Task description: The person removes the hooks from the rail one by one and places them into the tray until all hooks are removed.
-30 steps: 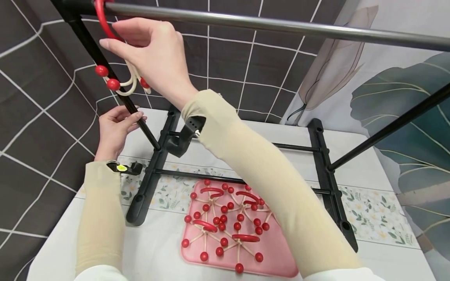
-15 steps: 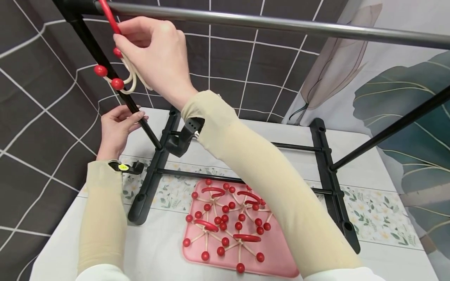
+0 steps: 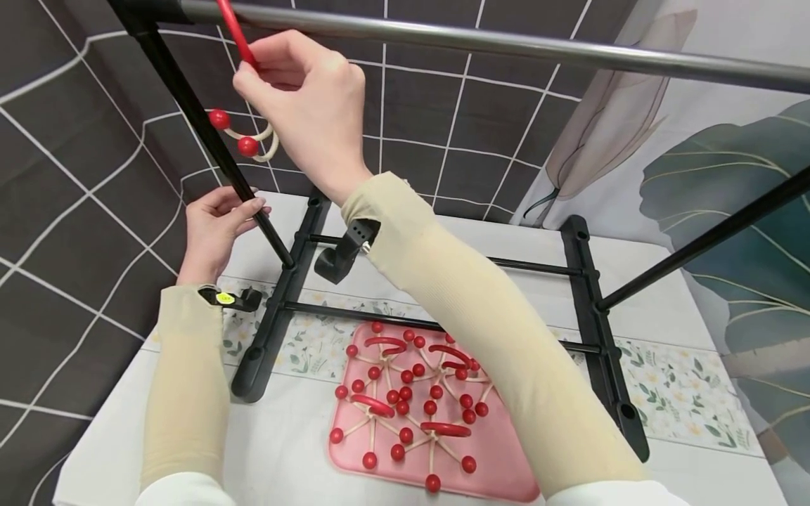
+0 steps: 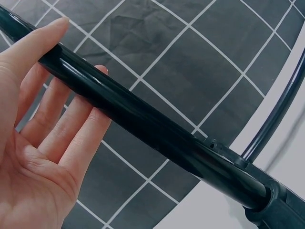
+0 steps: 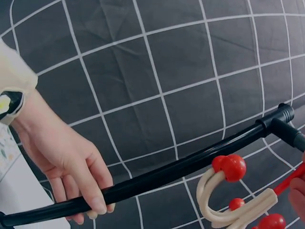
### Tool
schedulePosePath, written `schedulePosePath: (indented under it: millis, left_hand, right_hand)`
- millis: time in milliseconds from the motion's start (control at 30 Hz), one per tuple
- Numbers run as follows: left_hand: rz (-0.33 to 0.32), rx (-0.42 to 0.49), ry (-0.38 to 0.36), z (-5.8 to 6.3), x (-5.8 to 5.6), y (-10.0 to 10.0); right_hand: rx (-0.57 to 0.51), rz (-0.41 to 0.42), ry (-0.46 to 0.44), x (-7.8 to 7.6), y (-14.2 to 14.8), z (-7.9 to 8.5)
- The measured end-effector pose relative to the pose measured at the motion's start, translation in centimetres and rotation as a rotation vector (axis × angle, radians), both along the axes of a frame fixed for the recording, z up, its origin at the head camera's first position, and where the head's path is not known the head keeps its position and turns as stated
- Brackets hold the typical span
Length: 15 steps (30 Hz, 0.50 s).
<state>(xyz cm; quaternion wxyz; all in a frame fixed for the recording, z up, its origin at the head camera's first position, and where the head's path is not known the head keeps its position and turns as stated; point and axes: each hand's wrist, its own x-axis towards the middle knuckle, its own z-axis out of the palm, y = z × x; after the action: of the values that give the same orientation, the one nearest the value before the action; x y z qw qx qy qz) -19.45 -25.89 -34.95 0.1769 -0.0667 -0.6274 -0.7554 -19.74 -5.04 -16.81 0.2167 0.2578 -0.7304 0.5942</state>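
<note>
My right hand (image 3: 316, 105) pinches the red hook (image 3: 235, 34) of a claw-shaped hanger just below the metal rail (image 3: 481, 43), near its left end. Cream curved prongs (image 5: 206, 191) tipped with red balls hang under the hook; the palm hides some of them in the head view. The top of the hook runs out of the frame. Lower down, my left hand (image 3: 211, 228) grips the slanting black post (image 4: 128, 114), thumb across one side and fingers behind it.
A pink tray (image 3: 500, 460) on the white table (image 3: 278, 450) carries several similar hangers with red hooks. The rack's black feet (image 3: 259, 358) and crossbars stand behind and around it. A dark checked cloth (image 3: 424, 112) backs the scene, with a patterned curtain (image 3: 728, 176) at right.
My right hand has slid right along the rail with the hanger, away from the corner joint. The left hand stays on the post.
</note>
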Motion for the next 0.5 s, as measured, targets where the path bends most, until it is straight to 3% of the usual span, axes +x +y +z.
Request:
schedulePosePath:
  millis: [500]
  left_hand:
    - [0.009,-0.024,-0.016,0.2,-0.1,0.3]
  right_hand:
    - [-0.266,-0.009,0.101,0.5,1.6,-0.6]
